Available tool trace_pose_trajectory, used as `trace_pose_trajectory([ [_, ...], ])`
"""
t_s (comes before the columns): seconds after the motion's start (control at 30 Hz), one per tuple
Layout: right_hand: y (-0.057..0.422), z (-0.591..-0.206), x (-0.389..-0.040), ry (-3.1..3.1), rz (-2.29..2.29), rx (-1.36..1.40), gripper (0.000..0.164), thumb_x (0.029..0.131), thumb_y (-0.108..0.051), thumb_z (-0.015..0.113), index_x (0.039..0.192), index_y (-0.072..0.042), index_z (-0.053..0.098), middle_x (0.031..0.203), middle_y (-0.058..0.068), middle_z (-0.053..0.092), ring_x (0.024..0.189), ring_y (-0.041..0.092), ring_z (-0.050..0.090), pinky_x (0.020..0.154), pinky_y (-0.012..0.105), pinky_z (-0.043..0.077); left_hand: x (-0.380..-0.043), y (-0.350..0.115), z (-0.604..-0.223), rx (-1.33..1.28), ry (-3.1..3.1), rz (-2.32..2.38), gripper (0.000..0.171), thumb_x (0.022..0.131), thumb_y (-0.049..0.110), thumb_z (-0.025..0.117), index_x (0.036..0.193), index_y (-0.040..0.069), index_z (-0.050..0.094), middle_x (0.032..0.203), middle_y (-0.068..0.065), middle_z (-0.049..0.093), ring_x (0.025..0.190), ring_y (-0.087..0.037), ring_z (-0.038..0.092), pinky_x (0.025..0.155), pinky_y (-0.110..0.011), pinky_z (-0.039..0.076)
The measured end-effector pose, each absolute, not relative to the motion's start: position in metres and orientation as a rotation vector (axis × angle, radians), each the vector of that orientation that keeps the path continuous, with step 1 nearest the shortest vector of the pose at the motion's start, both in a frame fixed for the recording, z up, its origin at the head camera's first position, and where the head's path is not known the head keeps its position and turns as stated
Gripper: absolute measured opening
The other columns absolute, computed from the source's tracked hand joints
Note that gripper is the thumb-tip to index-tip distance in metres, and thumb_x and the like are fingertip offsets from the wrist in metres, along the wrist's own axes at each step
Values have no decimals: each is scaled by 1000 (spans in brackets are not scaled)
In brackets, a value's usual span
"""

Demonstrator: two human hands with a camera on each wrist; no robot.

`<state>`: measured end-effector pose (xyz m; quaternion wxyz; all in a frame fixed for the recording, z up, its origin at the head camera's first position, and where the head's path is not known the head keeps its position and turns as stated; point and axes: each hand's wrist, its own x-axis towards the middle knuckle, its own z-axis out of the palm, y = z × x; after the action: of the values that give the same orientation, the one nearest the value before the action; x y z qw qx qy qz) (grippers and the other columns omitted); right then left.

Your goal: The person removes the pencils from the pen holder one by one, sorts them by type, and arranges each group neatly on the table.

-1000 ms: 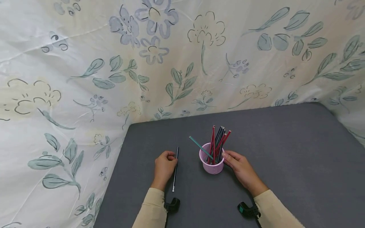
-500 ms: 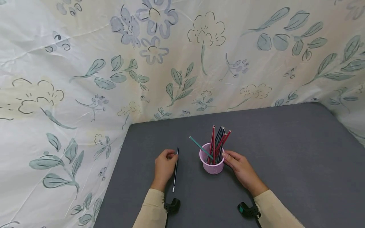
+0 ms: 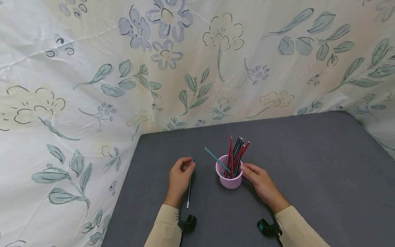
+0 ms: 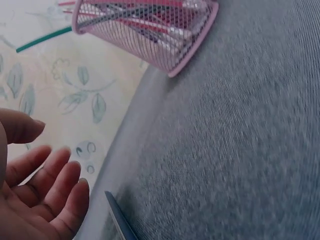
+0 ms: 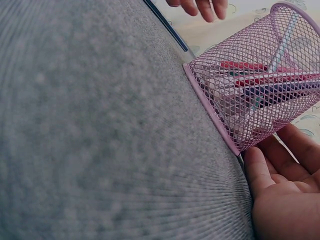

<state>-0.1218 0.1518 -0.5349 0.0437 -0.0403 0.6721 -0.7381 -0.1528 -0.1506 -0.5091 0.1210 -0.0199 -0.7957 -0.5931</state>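
A dark pencil (image 3: 189, 192) with a light metallic lower end lies on the grey table; it also shows in the left wrist view (image 4: 120, 216). Over its upper part hovers my left hand (image 3: 180, 175), fingers loosely bent and apart from the pencil, with nothing in them (image 4: 45, 195). To the right stands a pink mesh pencil cup (image 3: 231, 182) upright, with several red and dark pencils and one teal stick leaning out to the left. My right hand (image 3: 260, 183) rests against the cup's right side; in the right wrist view the thumb and relaxed fingers (image 5: 290, 170) touch its wall near the base.
The grey cloth-covered table (image 3: 314, 171) reaches back to a floral curtain (image 3: 197, 68), which also hangs along the left side. Black wrist cameras (image 3: 188, 223) are strapped near both beige sleeves (image 3: 165, 226).
My left hand has moved slightly up and away along the pencil, towards its far end. The pencil, the cup and my right hand stay where they were.
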Motion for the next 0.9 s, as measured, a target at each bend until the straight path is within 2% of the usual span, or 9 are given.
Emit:
trace_pose_trajectory([
  [0.13, 152, -535, -122, 2046, -2256, -125, 48, 115, -20, 56, 144, 18, 56, 146, 30, 59, 122, 6, 63, 102, 20, 48, -152, -146, -506, -106, -2281, -1809, 24, 102, 7, 77, 122, -4, 74, 109, -11, 75, 91, -28, 71, 71, -27, 56],
  [0.37, 152, -535, -123, 2036, -2261, -120, 47, 115, -20, 57, 144, 17, 57, 147, 30, 58, 122, 5, 64, 103, 21, 48, -148, -134, -493, -188, -2241, -1946, 23, 102, 3, 74, 124, -5, 73, 109, -13, 74, 95, -30, 73, 75, -40, 60],
  [0.57, 153, -535, -122, 2043, -2261, -134, 48, 115, -21, 57, 143, 17, 57, 146, 29, 59, 122, 5, 64, 102, 21, 49, -148, -123, -485, -220, -2190, -2082, 27, 103, 5, 74, 126, -8, 70, 114, -20, 75, 100, -35, 74, 78, -41, 60],
  [0.73, 153, -537, -123, 2046, -2262, -148, 47, 115, -21, 57, 143, 17, 58, 145, 30, 60, 122, 6, 64, 102, 21, 49, -149, -112, -483, -259, -2164, -2133, 28, 102, 5, 75, 127, -7, 70, 118, -25, 73, 99, -26, 74, 80, -43, 60],
  [0.9, 152, -538, -124, 2031, -2286, -154, 46, 115, -18, 57, 142, 19, 57, 144, 30, 60, 122, 6, 64, 103, 23, 50, -151, -101, -482, -278, -2130, -2144, 26, 101, 6, 77, 124, -4, 72, 114, -18, 74, 96, -21, 74, 78, -40, 60],
])
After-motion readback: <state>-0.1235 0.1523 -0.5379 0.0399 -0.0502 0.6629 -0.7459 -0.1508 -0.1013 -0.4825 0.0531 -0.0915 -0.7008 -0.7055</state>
